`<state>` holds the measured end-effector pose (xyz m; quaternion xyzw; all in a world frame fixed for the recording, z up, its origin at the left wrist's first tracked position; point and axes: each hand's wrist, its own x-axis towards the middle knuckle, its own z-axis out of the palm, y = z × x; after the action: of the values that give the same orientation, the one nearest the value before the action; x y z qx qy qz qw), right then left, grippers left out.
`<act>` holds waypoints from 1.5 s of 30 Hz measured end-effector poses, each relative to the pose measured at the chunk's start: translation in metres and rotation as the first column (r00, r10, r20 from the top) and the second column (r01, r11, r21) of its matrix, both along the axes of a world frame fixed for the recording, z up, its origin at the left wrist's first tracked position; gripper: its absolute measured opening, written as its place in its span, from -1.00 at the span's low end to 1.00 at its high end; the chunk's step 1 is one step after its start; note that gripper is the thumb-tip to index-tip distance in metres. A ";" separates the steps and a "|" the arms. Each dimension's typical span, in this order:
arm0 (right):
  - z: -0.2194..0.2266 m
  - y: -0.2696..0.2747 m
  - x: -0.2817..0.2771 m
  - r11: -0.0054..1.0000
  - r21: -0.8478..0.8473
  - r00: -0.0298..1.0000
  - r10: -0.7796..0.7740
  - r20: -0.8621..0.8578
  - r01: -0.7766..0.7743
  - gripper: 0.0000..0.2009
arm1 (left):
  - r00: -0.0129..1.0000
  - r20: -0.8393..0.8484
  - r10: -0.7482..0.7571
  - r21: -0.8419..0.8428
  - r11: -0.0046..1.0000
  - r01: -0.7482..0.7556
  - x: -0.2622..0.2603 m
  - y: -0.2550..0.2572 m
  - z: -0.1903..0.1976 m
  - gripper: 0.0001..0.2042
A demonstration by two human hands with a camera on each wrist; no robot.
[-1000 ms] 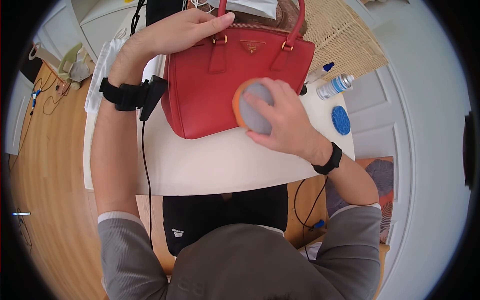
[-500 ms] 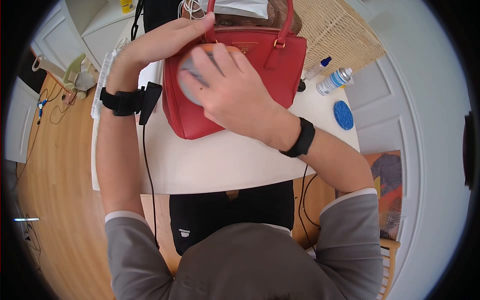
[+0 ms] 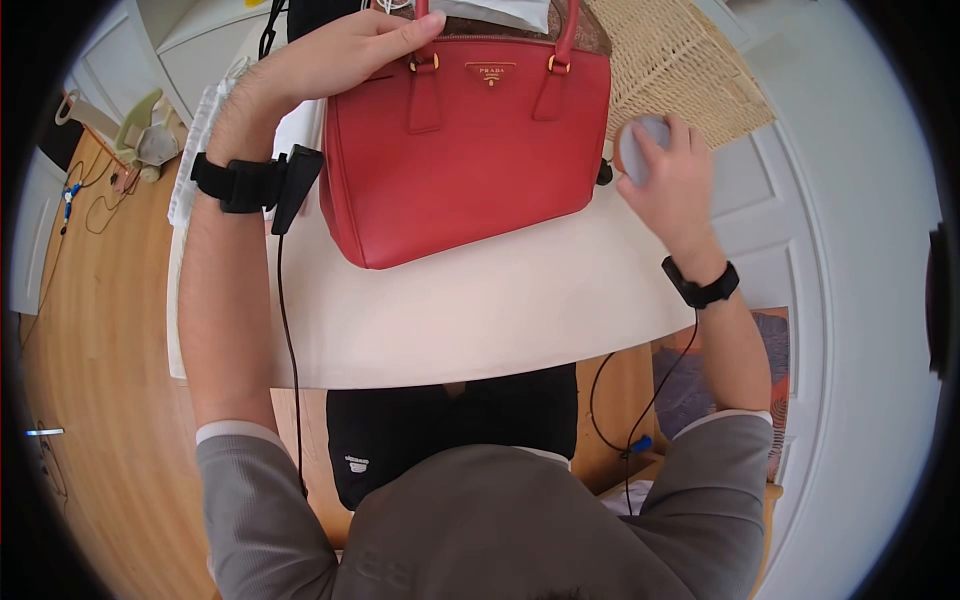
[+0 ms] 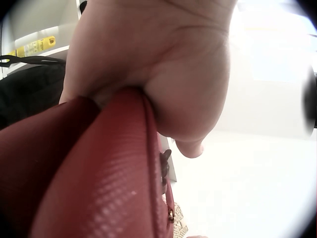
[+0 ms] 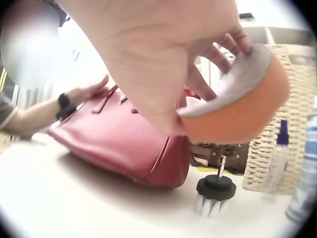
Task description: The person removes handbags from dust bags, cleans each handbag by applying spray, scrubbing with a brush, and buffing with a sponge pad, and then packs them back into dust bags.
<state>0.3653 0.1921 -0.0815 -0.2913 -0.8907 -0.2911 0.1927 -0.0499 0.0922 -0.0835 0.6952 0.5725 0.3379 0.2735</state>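
A red leather handbag (image 3: 470, 160) with two handles and a gold front logo stands on the white table (image 3: 480, 320). My left hand (image 3: 350, 50) grips its upper left corner; in the left wrist view the red side panel runs up between thumb and fingers. Right of the bag, my right hand (image 3: 680, 190) holds a round polishing sponge (image 5: 237, 116), orange with a grey back. In the right wrist view the sponge is up off the table, its orange side tilted down, above a black-topped round brush (image 5: 215, 191) with a metal shank.
A woven basket (image 3: 680, 80) stands behind the bag on the right. Near it are a blue-capped spray bottle (image 5: 277, 161) and a blue-and-white can (image 5: 304, 173). A brown bag (image 3: 590, 35) lies behind the handbag. Cables (image 3: 290, 340) hang from both wrists.
My right hand has carried the sponge across the bag's front, first left to the upper left, then off to the right side. My left hand has stayed on the bag's corner.
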 end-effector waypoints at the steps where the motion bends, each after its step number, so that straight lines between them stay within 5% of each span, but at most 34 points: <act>1: 0.002 0.003 0.002 0.995 -0.037 0.995 -0.095 0.024 0.096 -0.40 | 0.997 0.067 0.036 0.002 0.999 -0.037 0.004 -0.002 0.001 -0.33; 5: 0.017 -0.002 -0.013 0.994 -0.109 0.976 -0.029 -0.218 0.005 -0.39 | 0.999 0.029 -0.022 -0.006 1.000 0.023 0.012 -0.008 0.009 -0.32; 7: 0.030 -0.023 -0.038 0.975 0.036 0.938 0.219 -0.268 -0.218 -0.38 | 1.000 -0.020 -0.001 0.021 1.000 0.001 0.013 -0.007 0.008 -0.33; 10: 0.038 -0.045 -0.072 0.925 0.173 0.891 0.375 -0.257 -0.339 -0.37 | 0.995 -0.091 -0.028 -0.062 0.998 0.023 0.018 -0.017 0.024 -0.39; 18: -0.002 -0.021 -0.069 0.951 0.076 0.906 0.308 -0.289 -0.299 -0.40 | 0.998 -0.060 0.012 0.005 1.000 -0.012 0.013 -0.011 0.011 -0.53; 24: -0.023 -0.059 -0.028 0.971 -0.145 0.979 0.178 -0.099 -0.192 -0.43 | 0.998 0.052 -0.019 0.010 1.000 0.019 0.010 -0.004 0.003 -0.56; 26: -0.023 -0.070 -0.013 0.898 -0.419 0.990 0.127 -0.055 -0.138 -0.41 | 0.998 0.050 -0.043 0.023 0.999 0.042 0.015 -0.006 0.006 -0.58; 27: -0.019 -0.069 -0.009 0.898 -0.419 0.991 0.123 -0.054 -0.134 -0.41 | 0.998 0.050 -0.025 0.008 1.000 0.025 0.018 -0.008 0.007 -0.58; 29: -0.004 -0.070 -0.003 0.700 -0.709 0.993 0.004 -0.119 -0.088 -0.38 | 0.999 0.050 -0.015 -0.004 1.000 0.015 0.023 -0.010 0.010 -0.59; 30: 0.003 -0.070 -0.006 0.702 -0.708 0.993 -0.002 -0.118 -0.083 -0.38 | 0.999 0.040 -0.018 -0.004 1.000 0.018 0.023 -0.012 0.012 -0.60; 32: 0.019 -0.058 -0.017 0.912 -0.349 0.938 0.094 -0.332 -0.215 -0.37 | 0.999 0.029 -0.028 0.003 1.000 0.028 0.024 -0.013 0.013 -0.61; 36: 0.020 -0.034 -0.036 0.952 -0.137 0.906 0.209 -0.369 -0.275 -0.36 | 0.997 -0.021 -0.070 0.016 0.997 0.070 0.024 -0.015 0.015 -0.62; 41: -0.015 -0.043 -0.043 0.960 -0.132 0.957 0.222 -0.189 -0.249 -0.42 | 0.999 0.022 -0.047 -0.013 0.999 0.048 0.018 -0.011 0.015 -0.64; 45: -0.031 -0.067 -0.024 0.865 -0.462 0.980 0.157 -0.124 -0.197 -0.46 | 0.994 0.081 -0.076 -0.059 0.995 0.080 0.022 -0.010 0.016 -0.65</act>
<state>0.3415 0.1249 -0.1121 -0.2581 -0.9489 -0.0344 0.1785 -0.0279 0.0824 -0.0680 0.6944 0.5439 0.3360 0.3303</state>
